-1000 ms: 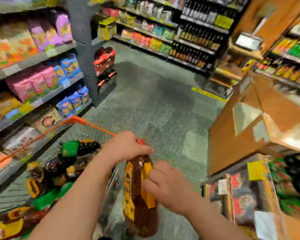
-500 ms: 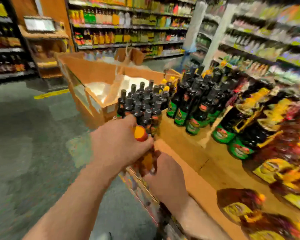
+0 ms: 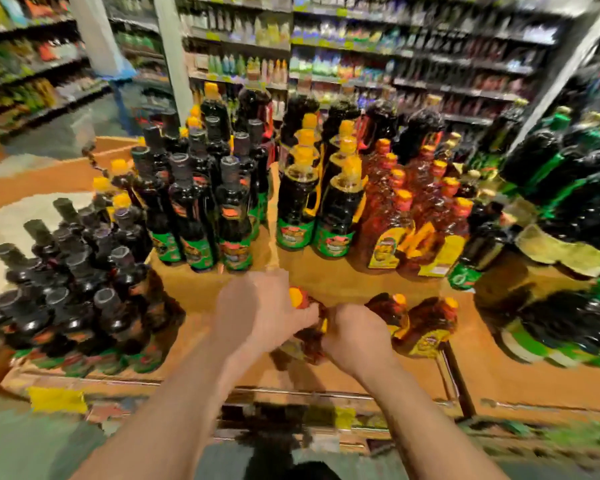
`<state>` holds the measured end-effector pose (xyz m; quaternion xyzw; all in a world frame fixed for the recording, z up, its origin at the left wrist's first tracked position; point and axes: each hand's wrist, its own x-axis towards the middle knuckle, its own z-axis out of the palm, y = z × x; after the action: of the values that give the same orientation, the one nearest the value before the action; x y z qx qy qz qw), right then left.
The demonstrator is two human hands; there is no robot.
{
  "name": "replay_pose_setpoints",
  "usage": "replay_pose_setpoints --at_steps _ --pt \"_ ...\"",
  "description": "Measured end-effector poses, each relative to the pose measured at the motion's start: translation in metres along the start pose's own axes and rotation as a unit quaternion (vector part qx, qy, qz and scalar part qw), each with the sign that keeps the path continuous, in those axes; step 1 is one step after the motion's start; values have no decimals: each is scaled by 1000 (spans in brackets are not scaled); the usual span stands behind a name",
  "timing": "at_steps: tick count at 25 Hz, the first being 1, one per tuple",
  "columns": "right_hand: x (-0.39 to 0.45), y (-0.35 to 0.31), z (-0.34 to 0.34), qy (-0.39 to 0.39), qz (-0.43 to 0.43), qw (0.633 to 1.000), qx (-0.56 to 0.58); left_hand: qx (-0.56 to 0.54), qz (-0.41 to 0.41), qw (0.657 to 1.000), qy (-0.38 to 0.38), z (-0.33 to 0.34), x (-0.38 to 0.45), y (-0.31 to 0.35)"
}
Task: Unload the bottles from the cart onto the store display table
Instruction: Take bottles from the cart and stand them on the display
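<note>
Both of your hands close on one bottle (image 3: 307, 318) at the front of the table (image 3: 201, 337), just left of two like bottles (image 3: 418, 323) lying or leaning there; whether it already rests on the wood cannot be told. Your left hand (image 3: 262, 308) wraps the neck just below the orange cap (image 3: 296, 295), fingers curled shut around it; your right hand (image 3: 355, 336) clasps the body lower down, fingers folded over the far side. The bottle shows a reddish-brown liquid through clear walls and a yellow label, so judge it as a full plastic sauce bottle: fairly heavy, stiff enough to squeeze lightly, smooth and possibly slippery on the label film. Hold it as you do now, one hand at the neck for steering and one under or around the belly for the weight, and set it base-down so it does not topple into its neighbours. Behind stand dark bottles (image 3: 194, 216) with green labels, taller ones with yellow caps (image 3: 300, 202), and a reddish group (image 3: 413, 216) matching yours. A block of black-capped bottles (image 3: 77, 292) fills the left. Labels carry small pictures, but blur leaves no brand or wording readable. The cart is out of view
</note>
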<state>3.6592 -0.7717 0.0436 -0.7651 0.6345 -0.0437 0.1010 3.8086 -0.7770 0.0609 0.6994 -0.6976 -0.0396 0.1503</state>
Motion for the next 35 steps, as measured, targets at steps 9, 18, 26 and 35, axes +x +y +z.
replay_pose_setpoints --at_steps 9,18,26,35 --pt "91 88 28 -34 -32 997 -60 96 14 989 -111 62 86 50" --pt "143 132 50 -159 -31 983 -84 116 -28 974 -195 140 121 82" --pt "164 147 35 -195 -75 977 -46 86 -75 974 -197 157 116 88" --pt "152 105 -12 -63 -232 970 33 78 -129 970 -192 131 79 80"
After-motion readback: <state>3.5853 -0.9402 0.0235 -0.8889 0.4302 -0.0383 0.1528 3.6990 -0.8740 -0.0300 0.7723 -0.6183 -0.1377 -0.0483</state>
